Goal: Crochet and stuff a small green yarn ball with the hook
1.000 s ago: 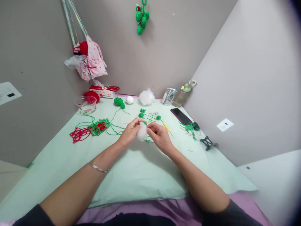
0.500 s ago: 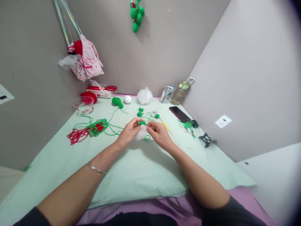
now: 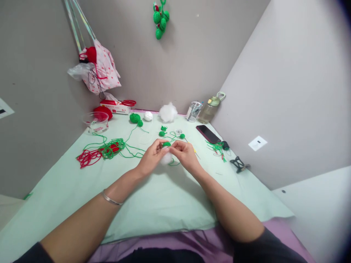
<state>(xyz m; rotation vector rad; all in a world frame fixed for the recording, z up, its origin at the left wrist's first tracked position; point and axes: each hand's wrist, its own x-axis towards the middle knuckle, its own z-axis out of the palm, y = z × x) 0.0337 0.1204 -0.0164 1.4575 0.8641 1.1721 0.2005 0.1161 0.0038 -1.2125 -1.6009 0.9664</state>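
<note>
Over the bench [image 3: 164, 212], midway between the hands in the head view, a green crocheted piece [image 3: 166, 144] is sitting, its longer visible edge running crosswise. Directly on the wearer's side, a tuft of white stuffing [image 3: 166, 158] is hanging below it. The left hand [image 3: 150, 156] is holding the piece, fingers curled at its left side. The right hand [image 3: 186, 156] is meeting it from the right, its fingers narrow, apparently pinching the tuft's upper edge. Neither hand is standing clearly nearer.
</note>
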